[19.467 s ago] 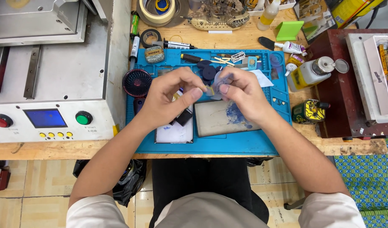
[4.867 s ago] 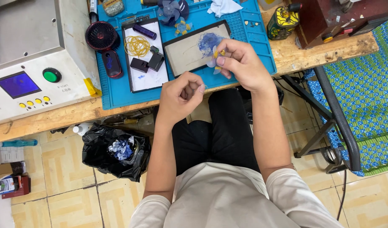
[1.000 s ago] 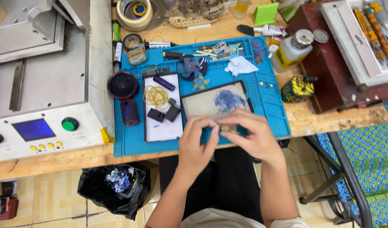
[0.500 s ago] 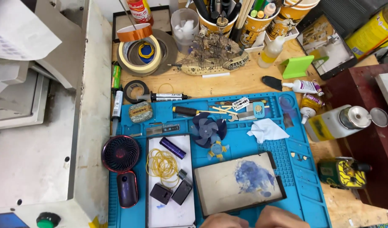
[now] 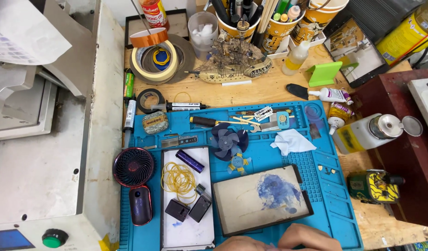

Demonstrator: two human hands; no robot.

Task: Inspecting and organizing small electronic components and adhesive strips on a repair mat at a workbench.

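Head view looks down on a cluttered wooden counter (image 5: pixel 270 90) with a blue work mat (image 5: pixel 325 186) on it. Only the tops of the two hands show at the bottom edge: the left hand (image 5: pixel 244 243) and the right hand (image 5: pixel 307 237) sit close together just below a dark-framed flat panel (image 5: pixel 260 200), which lies on the mat and carries a blue smear (image 5: pixel 278 191). Whatever the fingers pinch is cut off by the frame, so each hand's grip cannot be told. Left of the panel lies a white tray (image 5: pixel 186 227) with yellow rubber bands (image 5: pixel 177 179) and two small black blocks (image 5: pixel 188 209). Further up the mat are a small blue fan blade (image 5: pixel 228 142) and a crumpled white tissue (image 5: pixel 290 141).
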